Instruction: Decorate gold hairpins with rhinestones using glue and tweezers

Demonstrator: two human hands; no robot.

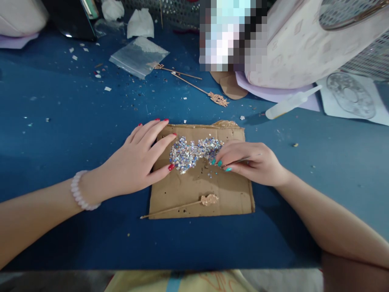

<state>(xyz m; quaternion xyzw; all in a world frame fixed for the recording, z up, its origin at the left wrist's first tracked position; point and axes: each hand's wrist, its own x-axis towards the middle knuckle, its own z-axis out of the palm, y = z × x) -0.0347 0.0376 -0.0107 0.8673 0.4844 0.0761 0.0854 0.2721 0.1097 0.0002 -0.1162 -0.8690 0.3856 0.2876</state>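
Sequins (194,153) lie in a loose heap on a cardboard sheet (182,190), its long side running left to right across the blue table (60,121). The left hand (136,158) rests flat with fingers spread, holding nothing, its fingertips touching the heap's left edge. The right hand (252,162) pinches a thin metal tool (246,159), probably tweezers, whose long axis lies nearly level, tip pointing left into the heap's right side. Below that pinch, near the cardboard's front edge, lies a gold pin (179,207), its ornamented head to the right and bare stem pointing left and slightly toward the person. No sequins appear fixed to that pin, so the work looks barely begun. Beyond the hands, two more gold pins (194,85) lie by a plastic bag (138,54).
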